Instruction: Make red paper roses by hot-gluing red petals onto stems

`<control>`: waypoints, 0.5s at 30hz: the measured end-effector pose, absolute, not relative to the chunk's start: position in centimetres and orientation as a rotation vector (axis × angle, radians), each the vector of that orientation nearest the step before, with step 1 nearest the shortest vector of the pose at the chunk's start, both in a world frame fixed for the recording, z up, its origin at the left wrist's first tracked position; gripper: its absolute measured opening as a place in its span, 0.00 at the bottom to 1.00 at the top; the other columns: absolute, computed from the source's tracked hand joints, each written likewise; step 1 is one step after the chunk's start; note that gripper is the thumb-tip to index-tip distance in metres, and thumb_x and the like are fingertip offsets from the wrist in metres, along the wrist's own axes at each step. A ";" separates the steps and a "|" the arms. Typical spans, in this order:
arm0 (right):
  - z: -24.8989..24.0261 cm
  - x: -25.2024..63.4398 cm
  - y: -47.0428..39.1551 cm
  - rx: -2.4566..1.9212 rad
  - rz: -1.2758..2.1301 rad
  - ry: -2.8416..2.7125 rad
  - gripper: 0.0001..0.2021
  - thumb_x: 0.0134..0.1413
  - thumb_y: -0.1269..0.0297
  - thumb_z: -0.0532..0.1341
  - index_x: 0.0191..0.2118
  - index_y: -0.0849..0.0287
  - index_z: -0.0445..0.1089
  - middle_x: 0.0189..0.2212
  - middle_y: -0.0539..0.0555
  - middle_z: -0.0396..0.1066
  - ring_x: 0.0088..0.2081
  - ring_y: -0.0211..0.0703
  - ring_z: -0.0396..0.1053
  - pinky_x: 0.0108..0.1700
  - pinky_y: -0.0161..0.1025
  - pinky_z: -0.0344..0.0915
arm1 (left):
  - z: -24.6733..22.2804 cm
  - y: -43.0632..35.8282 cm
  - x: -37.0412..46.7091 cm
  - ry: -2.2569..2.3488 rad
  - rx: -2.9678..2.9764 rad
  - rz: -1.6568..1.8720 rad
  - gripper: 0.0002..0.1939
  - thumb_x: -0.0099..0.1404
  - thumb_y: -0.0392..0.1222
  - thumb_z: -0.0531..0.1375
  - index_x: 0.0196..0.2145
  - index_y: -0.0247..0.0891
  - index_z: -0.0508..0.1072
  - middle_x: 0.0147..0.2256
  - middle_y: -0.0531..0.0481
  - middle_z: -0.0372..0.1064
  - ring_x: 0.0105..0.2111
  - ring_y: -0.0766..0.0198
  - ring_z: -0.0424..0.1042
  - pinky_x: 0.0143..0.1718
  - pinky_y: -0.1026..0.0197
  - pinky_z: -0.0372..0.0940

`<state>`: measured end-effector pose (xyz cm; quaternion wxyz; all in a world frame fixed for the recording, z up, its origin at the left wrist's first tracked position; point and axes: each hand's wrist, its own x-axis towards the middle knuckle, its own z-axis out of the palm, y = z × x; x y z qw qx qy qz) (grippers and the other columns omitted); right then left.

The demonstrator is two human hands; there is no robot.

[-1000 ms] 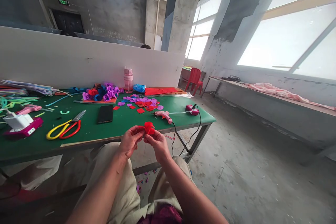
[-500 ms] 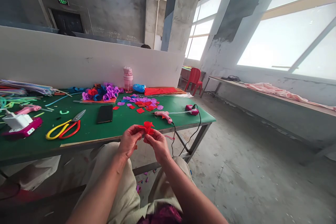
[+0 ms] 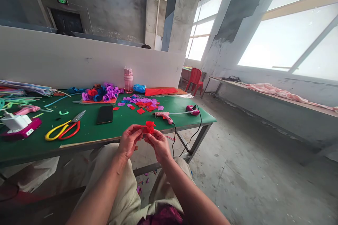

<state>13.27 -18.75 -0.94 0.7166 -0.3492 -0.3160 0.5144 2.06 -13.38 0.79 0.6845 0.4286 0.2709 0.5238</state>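
Observation:
A small red felt flower point(image 3: 149, 127) is pinched between both hands, just in front of the green table's point(image 3: 111, 132) near edge and above my lap. My left hand point(image 3: 129, 141) grips its left side with thumb and fingers. My right hand point(image 3: 159, 144) holds it from below and to the right. On the table behind it lie loose red and purple felt petals point(image 3: 144, 103) and a pink glue gun point(image 3: 164, 116).
Yellow and red scissors point(image 3: 63, 129), a black phone point(image 3: 105, 114), a pile of finished felt flowers point(image 3: 101, 92), a pink bottle point(image 3: 128, 78) and a pink power strip point(image 3: 21, 130) lie on the table. A white partition stands behind. A red chair point(image 3: 195, 80) is at the back.
The hands have turned the red flower slightly between the fingers; its petals spread differently. The hands stay in the same place.

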 end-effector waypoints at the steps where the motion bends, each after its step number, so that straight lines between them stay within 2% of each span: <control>1: -0.8 13.3 -18.8 -0.773 1.143 -0.707 0.13 0.40 0.62 0.70 0.36 0.58 0.75 0.30 0.50 0.75 0.29 0.36 0.69 0.39 0.38 0.67 | 0.8 -13.3 2.0 0.621 0.934 1.140 0.12 0.46 0.41 0.69 0.28 0.35 0.73 0.22 0.54 0.69 0.20 0.72 0.62 0.23 0.67 0.56; 5: -0.3 13.5 -19.0 -0.766 1.179 -0.719 0.14 0.40 0.62 0.70 0.36 0.58 0.75 0.31 0.51 0.75 0.29 0.36 0.70 0.41 0.39 0.66 | 0.4 -13.2 1.9 0.689 0.860 0.990 0.14 0.43 0.41 0.70 0.26 0.34 0.74 0.20 0.54 0.68 0.19 0.72 0.63 0.20 0.68 0.54; 10: 0.4 13.6 -19.3 -0.766 1.243 -0.724 0.15 0.37 0.63 0.71 0.36 0.60 0.75 0.28 0.50 0.75 0.27 0.35 0.68 0.38 0.37 0.66 | 0.0 -13.1 2.0 0.588 0.918 0.931 0.11 0.47 0.43 0.69 0.27 0.34 0.75 0.20 0.53 0.68 0.21 0.71 0.64 0.23 0.68 0.57; 15: 0.8 13.7 -19.5 -0.773 1.285 -0.717 0.18 0.36 0.64 0.72 0.38 0.59 0.75 0.29 0.50 0.75 0.27 0.34 0.69 0.38 0.36 0.66 | 0.0 -12.9 2.0 0.570 0.918 1.009 0.13 0.45 0.41 0.71 0.29 0.36 0.77 0.26 0.52 0.73 0.22 0.72 0.65 0.24 0.68 0.58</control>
